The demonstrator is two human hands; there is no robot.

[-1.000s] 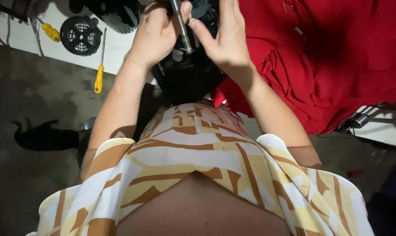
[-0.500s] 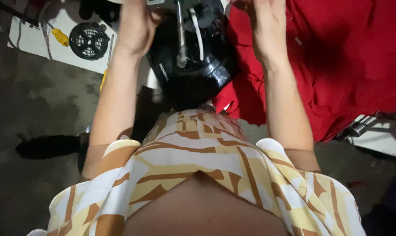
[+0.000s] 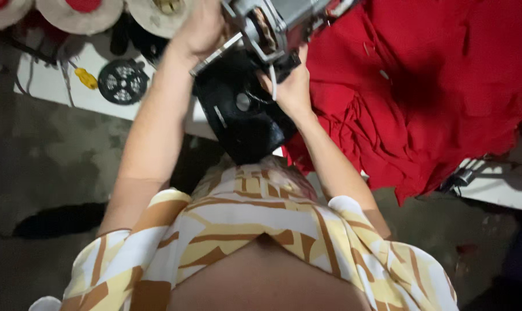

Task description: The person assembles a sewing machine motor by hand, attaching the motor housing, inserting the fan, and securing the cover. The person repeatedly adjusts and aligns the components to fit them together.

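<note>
My left hand (image 3: pixel 200 26) grips the left side of a grey metal motor (image 3: pixel 266 29) with copper windings, held up at the top of the view. Under it, my right hand (image 3: pixel 292 86) holds the black round housing (image 3: pixel 243 118) at its right rim, with a white wire running by the fingers. Housing and motor sit over the edge of a white table (image 3: pixel 53 89). My arms reach out from patterned yellow-and-white sleeves.
A big red cloth (image 3: pixel 422 86) covers the table to the right. A round black grille (image 3: pixel 122 82) and a yellow-handled screwdriver (image 3: pixel 87 78) lie on the left. Pale round bowl-like shapes (image 3: pixel 76 14) sit along the top left edge. Dark floor lies below.
The view has shifted toward the table. The motor has come up out of the black housing and tilted. My right hand has dropped onto the housing's rim.
</note>
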